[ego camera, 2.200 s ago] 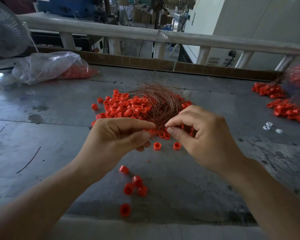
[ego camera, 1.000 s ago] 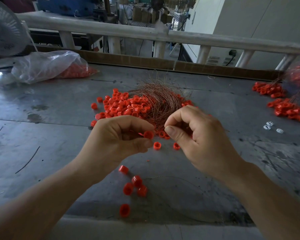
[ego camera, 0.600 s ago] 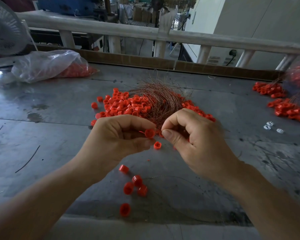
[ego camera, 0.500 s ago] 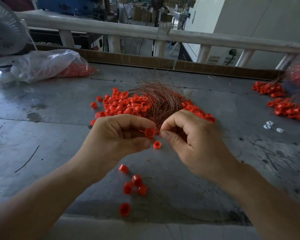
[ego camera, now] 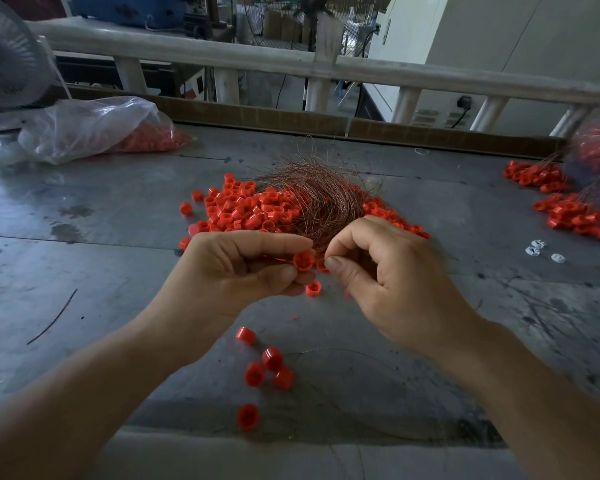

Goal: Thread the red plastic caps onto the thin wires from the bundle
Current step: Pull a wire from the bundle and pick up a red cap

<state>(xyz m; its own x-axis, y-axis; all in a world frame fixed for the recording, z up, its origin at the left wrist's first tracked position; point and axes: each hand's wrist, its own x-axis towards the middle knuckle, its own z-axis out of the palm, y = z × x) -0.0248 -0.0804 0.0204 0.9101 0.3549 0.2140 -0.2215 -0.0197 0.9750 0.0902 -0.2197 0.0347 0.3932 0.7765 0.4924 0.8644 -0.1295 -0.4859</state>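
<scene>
A red cap (ego camera: 303, 261) is pinched between the thumb and fingertips of the left hand (ego camera: 236, 271). The right hand (ego camera: 388, 278) is closed in a fine pinch just beside it, likely on a wire too thin to see clearly. Holding both raised and close probably steadies the aim. Just beyond the hands lie the wire bundle (ego camera: 326, 206) and cap pile (ego camera: 243, 209). Loose caps (ego camera: 271, 370) lie below the wrists, with bare table (ego camera: 101, 237) to the left.
</scene>
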